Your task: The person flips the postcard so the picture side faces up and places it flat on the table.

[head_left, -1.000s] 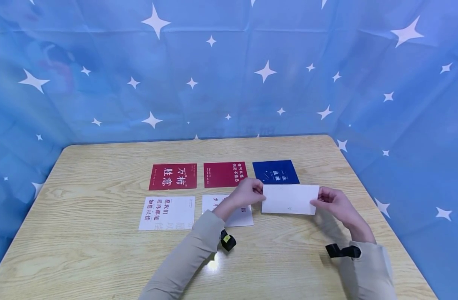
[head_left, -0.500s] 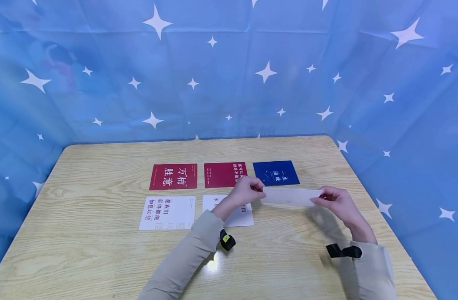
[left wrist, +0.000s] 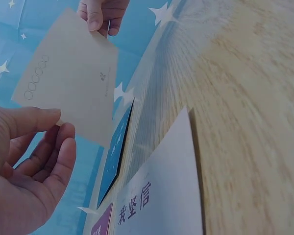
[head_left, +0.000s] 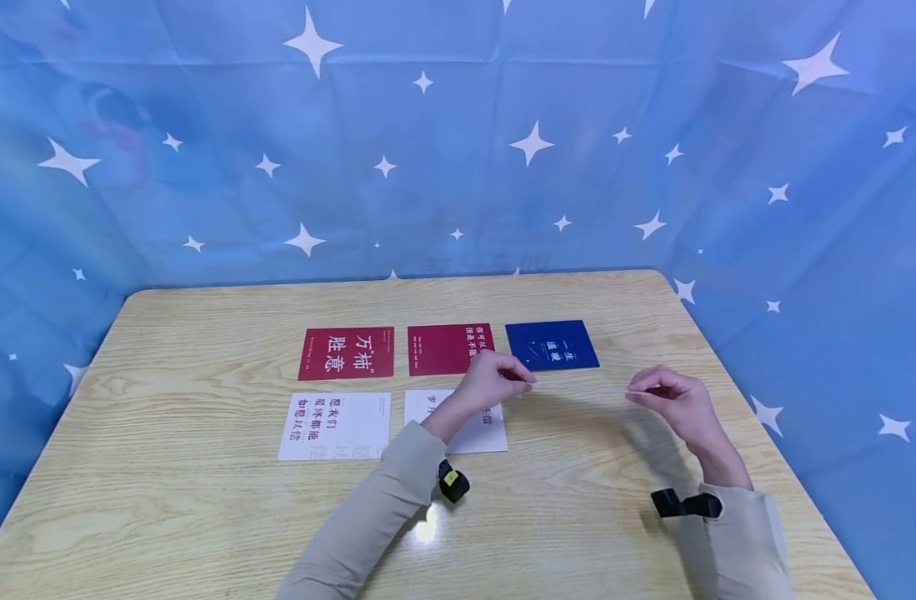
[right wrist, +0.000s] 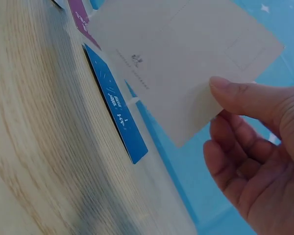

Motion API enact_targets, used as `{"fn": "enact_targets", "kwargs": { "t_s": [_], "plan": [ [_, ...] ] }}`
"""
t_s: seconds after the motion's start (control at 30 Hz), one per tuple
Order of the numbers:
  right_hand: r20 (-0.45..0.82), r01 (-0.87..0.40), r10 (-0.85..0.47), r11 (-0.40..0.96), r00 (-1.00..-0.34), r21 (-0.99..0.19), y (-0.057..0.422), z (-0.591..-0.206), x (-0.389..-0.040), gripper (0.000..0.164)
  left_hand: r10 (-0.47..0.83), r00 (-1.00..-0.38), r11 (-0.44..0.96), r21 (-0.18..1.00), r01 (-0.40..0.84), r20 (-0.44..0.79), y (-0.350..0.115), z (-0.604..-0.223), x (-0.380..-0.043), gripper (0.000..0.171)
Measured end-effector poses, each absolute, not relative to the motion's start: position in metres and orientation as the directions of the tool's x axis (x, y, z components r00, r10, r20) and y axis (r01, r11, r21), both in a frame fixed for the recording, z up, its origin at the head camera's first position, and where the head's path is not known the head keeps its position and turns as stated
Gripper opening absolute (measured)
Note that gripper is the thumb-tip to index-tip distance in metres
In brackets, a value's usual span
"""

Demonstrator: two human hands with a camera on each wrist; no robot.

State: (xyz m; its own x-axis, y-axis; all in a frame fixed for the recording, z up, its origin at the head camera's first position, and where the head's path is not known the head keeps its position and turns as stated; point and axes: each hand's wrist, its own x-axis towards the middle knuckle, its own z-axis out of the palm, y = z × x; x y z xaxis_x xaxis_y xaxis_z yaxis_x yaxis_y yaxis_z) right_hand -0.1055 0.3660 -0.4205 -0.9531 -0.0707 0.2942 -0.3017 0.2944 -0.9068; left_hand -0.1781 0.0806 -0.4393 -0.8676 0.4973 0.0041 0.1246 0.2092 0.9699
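Note:
Both hands hold one white postcard (left wrist: 73, 78) above the table, by its two opposite ends. My left hand (head_left: 483, 390) pinches one end between thumb and fingers. At the other end, the thumb and fingers of my right hand (head_left: 678, 412) pinch the card. Edge-on in the head view, the postcard shows only as a thin line. A row of small circles and a faint emblem are visible on it in the left wrist view; the right wrist view shows its dotted stamp box. Beyond it lies a blue card (head_left: 552, 345), and a white card (head_left: 473, 433) is partly hidden by my left hand.
Two red cards (head_left: 347, 353) with white characters lie in the far row beside the blue one. A white card (head_left: 336, 427) with dark characters lies nearer, on the left. All rest on a wooden table (head_left: 165, 500), with a blue star-patterned curtain (head_left: 458, 142) behind.
The postcard has tilted from showing its broad white face to lying edge-on in the head view. Both hands keep their hold and have barely moved. The cards on the table stay put.

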Motion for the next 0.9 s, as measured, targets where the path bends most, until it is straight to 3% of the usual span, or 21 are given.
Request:
{"fn": "enact_targets", "kwargs": {
  "t_s": [0.13, 0.33, 0.57, 0.9],
  "plan": [
    [0.336, -0.336, -0.048, 0.264, -0.941, -0.904, 0.3659, -0.4216, -0.1055, 0.021, 0.506, -0.863, 0.202, 0.971, 0.124, 0.005, 0.0796, -0.4395, -0.1783, 0.009],
    [0.293, -0.296, -0.05, 0.26, -0.955, -0.919, 0.37, -0.4245, -0.1044, 0.02, 0.525, -0.851, 0.155, 0.981, 0.12, 0.02, 0.0768, -0.4394, -0.1779, 0.013],
    [0.261, -0.27, -0.069, 0.257, -0.963, -0.928, 0.372, -0.4254, -0.1029, 0.03, 0.534, -0.844, 0.129, 0.983, 0.13, 0.042, 0.0763, -0.4393, -0.177, 0.011],
    [0.123, -0.144, -0.078, 0.416, -0.989, -0.898, 0.3725, -0.4247, -0.101, 0.012, 0.5, -0.864, 0.194, 0.965, 0.175, 0.056, 0.078, -0.4447, -0.175, 0.01]
  ]
}}
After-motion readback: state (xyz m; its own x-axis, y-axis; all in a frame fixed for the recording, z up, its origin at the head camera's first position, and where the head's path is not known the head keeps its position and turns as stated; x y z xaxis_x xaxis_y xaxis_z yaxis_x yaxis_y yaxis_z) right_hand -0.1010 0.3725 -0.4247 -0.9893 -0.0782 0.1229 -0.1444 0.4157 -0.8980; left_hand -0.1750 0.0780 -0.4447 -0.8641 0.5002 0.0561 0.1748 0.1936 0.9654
